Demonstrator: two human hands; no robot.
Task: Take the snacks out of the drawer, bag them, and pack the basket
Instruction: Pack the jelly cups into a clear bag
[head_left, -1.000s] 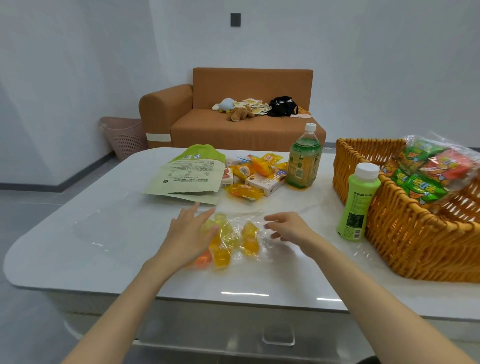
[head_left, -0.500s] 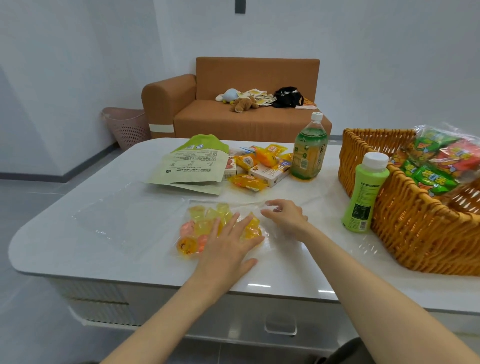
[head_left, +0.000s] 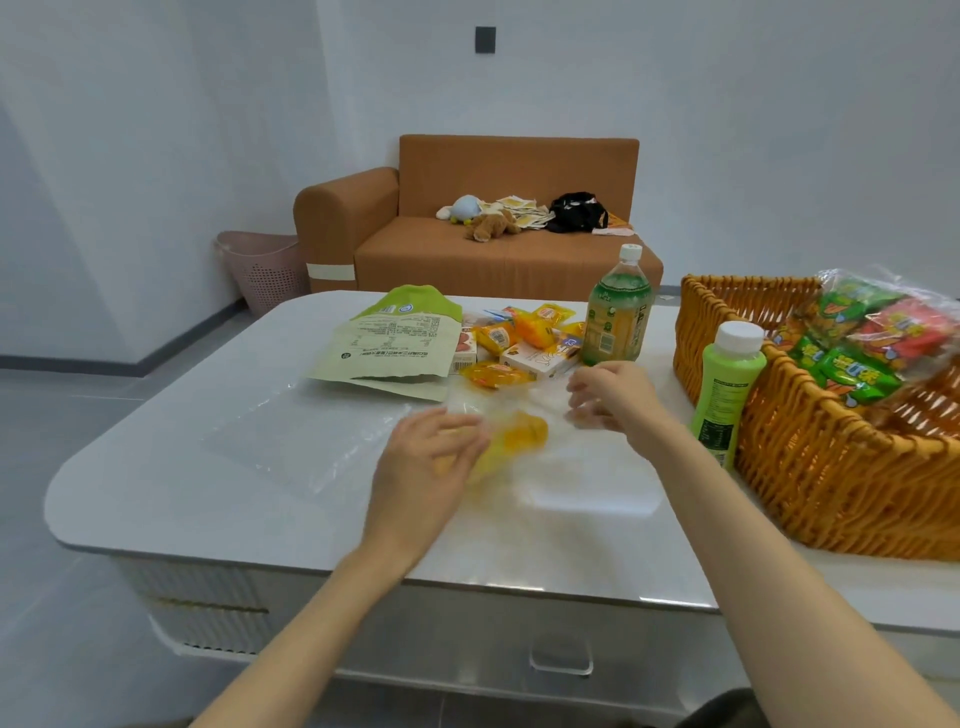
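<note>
A: Where is the clear bag of yellow snacks (head_left: 519, 441) to be found?

B: It is seen on the white table (head_left: 156, 467), towards the front edge and between the two hands. The loose snack packs (head_left: 519, 338) and the green pouch (head_left: 395, 343) are laid just behind it.

A: How is its long axis laid?

B: A slant is shown. The yellow contents are bunched in a streak that runs from near-left to far-right. The near-left end is covered by the left hand (head_left: 426, 462), and clear film is drawn out from the far-right end towards the right hand (head_left: 613, 395). Which end is the mouth cannot be told through the blur.

A: And how are the hands held?

B: The left hand's fingers are bent over the bag, but whether it is gripped or only pressed cannot be told. The right hand's fingers are curled, and the film's edge appears to be pinched between them and the thumb.

A: What else is set out?

B: The wicker basket (head_left: 831, 493) is placed at the right, with a bag of green and red packets (head_left: 872, 332) laid in it. A light green bottle (head_left: 727, 395) is stood upright just beside its left wall. A tea bottle (head_left: 618, 317) is stood upright behind the right hand. An empty clear bag (head_left: 301, 441) is laid flat to the left.
</note>
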